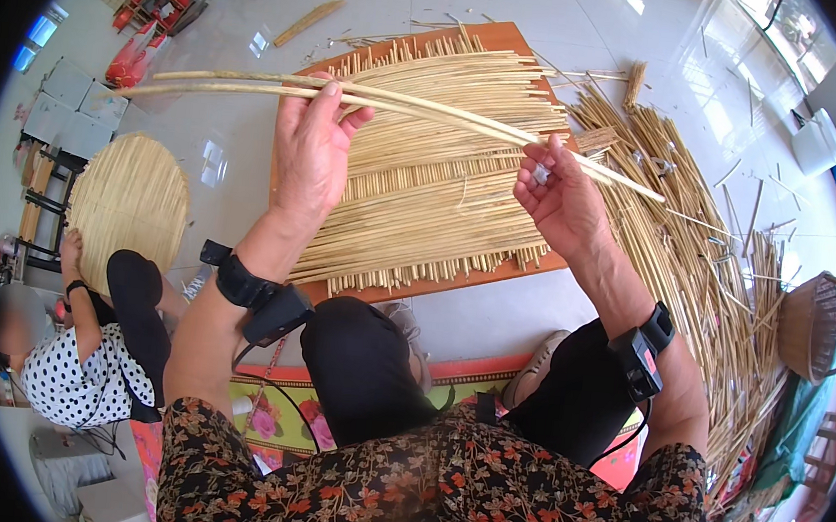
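Two long, pale straw-coloured stalks (441, 112) are held up side by side across my view. Toward their left part, my left hand (311, 152) pinches them between thumb and fingers. My right hand (565, 196) grips them near their right end, fingers curled; a small white bit, which I cannot make out, shows at its fingers. Below the stalks lies a layered panel of crossed stalks (423, 202), laid in rows on an orange-brown board (502, 38).
A large heap of loose stalks (705, 276) spreads over the floor at the right, beside a wicker basket (810, 325) and a white bucket (818, 144). At the left, a seated co-worker (81, 361) holds a round stalk panel (129, 216). Stalk scraps litter the tiled floor.
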Demonstrator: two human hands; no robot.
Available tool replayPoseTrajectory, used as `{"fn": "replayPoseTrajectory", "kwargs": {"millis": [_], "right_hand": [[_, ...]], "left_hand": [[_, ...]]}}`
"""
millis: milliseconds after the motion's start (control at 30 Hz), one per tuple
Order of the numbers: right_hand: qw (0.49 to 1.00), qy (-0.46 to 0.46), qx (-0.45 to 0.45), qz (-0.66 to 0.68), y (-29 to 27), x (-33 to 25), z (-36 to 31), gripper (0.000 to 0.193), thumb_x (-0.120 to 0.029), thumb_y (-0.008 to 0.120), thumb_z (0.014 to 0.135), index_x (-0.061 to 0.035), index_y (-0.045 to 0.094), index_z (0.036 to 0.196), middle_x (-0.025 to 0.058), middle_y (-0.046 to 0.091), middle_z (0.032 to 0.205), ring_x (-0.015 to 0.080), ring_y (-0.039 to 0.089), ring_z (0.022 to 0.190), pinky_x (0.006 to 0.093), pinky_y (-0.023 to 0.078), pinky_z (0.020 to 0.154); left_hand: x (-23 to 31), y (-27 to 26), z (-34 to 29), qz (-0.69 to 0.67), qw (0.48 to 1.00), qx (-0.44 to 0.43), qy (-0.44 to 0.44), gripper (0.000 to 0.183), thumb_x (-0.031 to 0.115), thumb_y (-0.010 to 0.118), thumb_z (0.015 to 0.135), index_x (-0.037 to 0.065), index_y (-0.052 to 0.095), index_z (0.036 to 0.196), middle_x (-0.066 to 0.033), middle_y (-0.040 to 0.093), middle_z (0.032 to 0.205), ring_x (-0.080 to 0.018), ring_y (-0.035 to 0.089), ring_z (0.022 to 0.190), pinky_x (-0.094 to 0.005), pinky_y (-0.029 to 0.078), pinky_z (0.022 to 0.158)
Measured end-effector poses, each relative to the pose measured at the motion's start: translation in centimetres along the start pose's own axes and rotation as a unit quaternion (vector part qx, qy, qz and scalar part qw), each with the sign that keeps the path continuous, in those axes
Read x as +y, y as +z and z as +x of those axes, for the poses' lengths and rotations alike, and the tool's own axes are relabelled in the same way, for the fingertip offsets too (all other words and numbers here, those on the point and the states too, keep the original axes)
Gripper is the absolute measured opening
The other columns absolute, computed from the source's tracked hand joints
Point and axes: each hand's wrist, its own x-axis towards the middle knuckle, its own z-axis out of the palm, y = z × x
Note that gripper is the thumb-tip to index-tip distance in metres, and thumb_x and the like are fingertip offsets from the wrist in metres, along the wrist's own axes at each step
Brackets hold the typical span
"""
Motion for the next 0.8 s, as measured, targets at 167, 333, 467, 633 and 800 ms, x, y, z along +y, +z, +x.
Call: {"fn": "replayPoseTrajectory", "kwargs": {"millis": [167, 333, 467, 633, 800], "right_hand": [[0.998, -0.027, 0.014, 0.060, -0.2, -0.5, 0.8, 0.017, -0.019, 0.063, 0.104, -0.0023, 0.064, 0.105, 0.0068, 0.067, 0.090, 0.0185, 0.068, 0.082, 0.0333, 0.062, 0.078], [0.987, -0.065, -0.063, 0.132, -0.5, -1.3, 1.1, 0.010, -0.011, 0.065, 0.102, -0.0009, 0.063, 0.102, 0.0106, 0.068, 0.093, 0.0208, 0.072, 0.087, 0.0341, 0.065, 0.086], [0.966, -0.154, -0.065, 0.199, -1.0, -3.0, 1.4, 0.015, -0.010, 0.069, 0.100, 0.0024, 0.063, 0.104, 0.0150, 0.070, 0.100, 0.0248, 0.073, 0.095, 0.0362, 0.065, 0.092], [0.966, -0.226, -0.017, 0.123, -0.9, -3.2, 0.8, 0.014, -0.009, 0.065, 0.103, 0.0040, 0.064, 0.107, 0.0156, 0.069, 0.102, 0.0258, 0.072, 0.099, 0.0351, 0.065, 0.095], [0.996, -0.083, -0.031, -0.007, 1.7, 0.9, -1.0, 0.013, -0.007, 0.061, 0.104, 0.0024, 0.066, 0.110, 0.0131, 0.072, 0.103, 0.0259, 0.074, 0.099, 0.0342, 0.064, 0.094]], "left_hand": [[0.9, 0.2, 0.4, 0.029, 0.999, -0.026, 0.012, 0.015, 0.013, 0.057, 0.108, 0.007, 0.060, 0.121, -0.0067, 0.063, 0.120, -0.0174, 0.062, 0.108, -0.0370, 0.053, 0.095], [4.1, 3.1, 2.5, 0.099, 0.984, -0.084, 0.120, 0.019, 0.014, 0.054, 0.109, 0.003, 0.056, 0.125, -0.0097, 0.063, 0.113, -0.0170, 0.064, 0.102, -0.0371, 0.056, 0.093], [7.1, 4.7, 5.0, 0.175, 0.955, -0.023, 0.238, 0.028, 0.018, 0.048, 0.112, 0.000, 0.057, 0.132, -0.0092, 0.062, 0.114, -0.0161, 0.061, 0.101, -0.0327, 0.052, 0.093], [11.0, 5.1, 7.6, 0.430, 0.826, -0.023, 0.363, 0.034, 0.022, 0.046, 0.112, 0.001, 0.061, 0.134, -0.0027, 0.065, 0.105, -0.0124, 0.054, 0.087, -0.0275, 0.049, 0.086], [6.5, 7.2, 2.6, 0.710, 0.615, -0.292, 0.178, 0.036, 0.022, 0.045, 0.110, 0.003, 0.059, 0.137, -0.0072, 0.072, 0.100, -0.0143, 0.067, 0.088, -0.0352, 0.054, 0.083]]}}
